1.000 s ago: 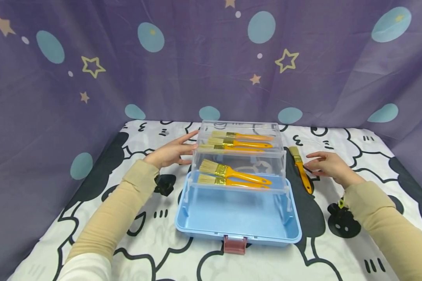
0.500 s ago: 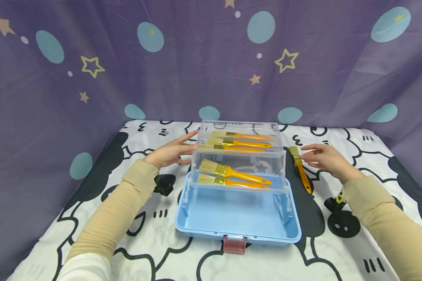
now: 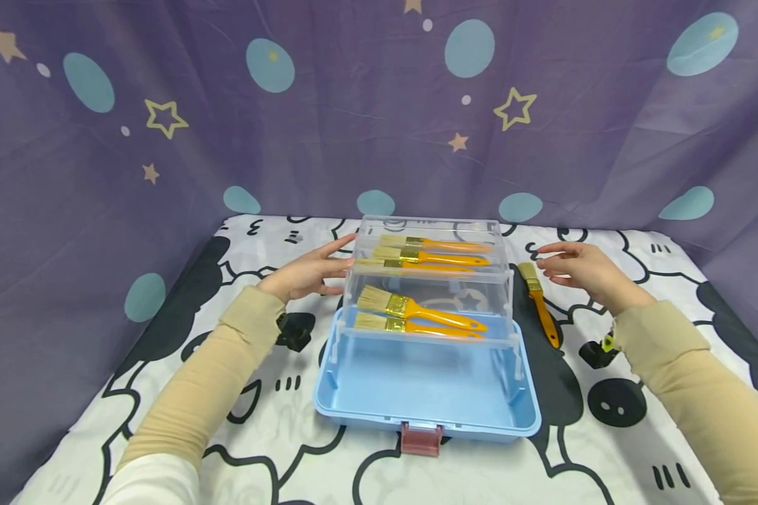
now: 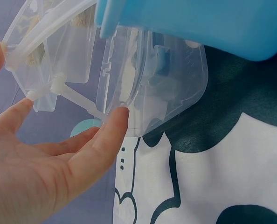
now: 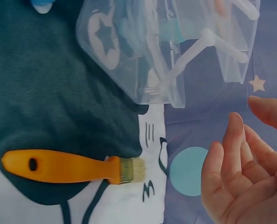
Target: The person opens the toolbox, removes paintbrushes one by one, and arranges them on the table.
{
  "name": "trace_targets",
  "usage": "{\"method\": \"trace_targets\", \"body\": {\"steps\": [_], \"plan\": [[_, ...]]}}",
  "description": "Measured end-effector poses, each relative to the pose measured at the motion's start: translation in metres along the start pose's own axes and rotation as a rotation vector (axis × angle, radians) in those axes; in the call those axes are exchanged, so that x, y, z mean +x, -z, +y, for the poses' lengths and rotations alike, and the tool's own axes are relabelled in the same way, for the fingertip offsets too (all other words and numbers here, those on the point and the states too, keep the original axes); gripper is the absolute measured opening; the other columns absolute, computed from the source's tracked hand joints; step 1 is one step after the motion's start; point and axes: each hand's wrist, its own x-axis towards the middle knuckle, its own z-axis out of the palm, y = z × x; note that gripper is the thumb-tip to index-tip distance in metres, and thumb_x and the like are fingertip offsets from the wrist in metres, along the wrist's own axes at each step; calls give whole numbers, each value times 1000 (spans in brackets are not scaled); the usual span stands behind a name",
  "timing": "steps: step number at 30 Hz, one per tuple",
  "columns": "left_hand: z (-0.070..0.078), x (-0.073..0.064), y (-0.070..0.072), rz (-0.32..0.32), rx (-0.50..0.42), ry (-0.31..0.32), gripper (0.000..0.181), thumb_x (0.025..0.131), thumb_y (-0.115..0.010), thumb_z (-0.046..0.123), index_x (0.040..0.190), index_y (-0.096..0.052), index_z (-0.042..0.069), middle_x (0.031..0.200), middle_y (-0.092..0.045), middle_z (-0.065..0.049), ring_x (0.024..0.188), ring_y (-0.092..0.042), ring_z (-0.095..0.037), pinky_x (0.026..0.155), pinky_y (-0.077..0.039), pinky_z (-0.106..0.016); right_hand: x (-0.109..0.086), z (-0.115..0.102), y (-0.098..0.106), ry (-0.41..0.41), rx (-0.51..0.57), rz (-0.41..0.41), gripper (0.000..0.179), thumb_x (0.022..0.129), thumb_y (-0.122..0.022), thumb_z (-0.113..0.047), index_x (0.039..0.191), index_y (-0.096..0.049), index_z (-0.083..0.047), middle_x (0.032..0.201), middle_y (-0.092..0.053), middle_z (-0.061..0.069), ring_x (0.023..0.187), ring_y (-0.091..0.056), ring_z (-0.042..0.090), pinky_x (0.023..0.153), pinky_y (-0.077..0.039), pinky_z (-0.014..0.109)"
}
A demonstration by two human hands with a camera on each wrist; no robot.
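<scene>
A light blue box [image 3: 417, 393] stands with its clear trays raised on hinged arms. Two paintbrushes with yellow handles lie in the lower tray [image 3: 499, 341], among them a wide paintbrush [image 3: 410, 307]; several more lie in the upper tray [image 3: 502, 242]. My left hand [image 3: 306, 273] touches the trays' left side with spread fingers; in the left wrist view its fingertips meet the clear plastic. A single paintbrush [image 3: 539, 305] lies on the cloth right of the box. Above and right of its bristles my right hand [image 3: 587, 270] hovers, fingers extended and holding nothing.
A black-and-white patterned cloth [image 3: 278, 435] covers the table. Behind it hangs a purple curtain [image 3: 366, 126] with stars and dots. A reddish latch [image 3: 422, 440] juts from the box's front edge. Behind the trays, the clear lid [image 4: 176, 88] hangs open.
My right hand has moved away from me and slightly left, from beside the loose paintbrush's handle to near its bristle end. The left hand, box and brushes stay put.
</scene>
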Motion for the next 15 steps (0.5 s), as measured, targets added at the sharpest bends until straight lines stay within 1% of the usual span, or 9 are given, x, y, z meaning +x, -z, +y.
{"method": "trace_targets", "body": {"steps": [4, 7, 15], "plan": [[0, 1, 0, 3, 4, 1, 69, 99, -50, 27, 152, -8, 38, 158, -13, -10, 142, -16, -41, 108, -29, -57, 1, -8, 2, 12, -10, 10, 56, 95, -57, -27, 138, -39, 4, 88, -59, -25, 83, -58, -4, 77, -52, 16], [0, 1, 1, 4, 3, 4, 69, 99, -50, 27, 152, -8, 38, 158, -12, -10, 142, -16, -41, 108, -29, -57, 1, -14, 3, 21, -24, 12, 57, 95, -57, -28, 138, -39, 4, 86, -58, -26, 82, -58, -4, 77, -51, 16], [1, 0, 1, -6, 0, 1, 69, 99, -49, 27, 153, -6, 37, 155, -22, -12, 141, -20, -40, 108, -29, -57, 3, -27, 6, 32, -47, 21, 58, 94, -59, -29, 140, -39, 2, 87, -58, -25, 84, -58, -2, 75, -51, 14]]}}
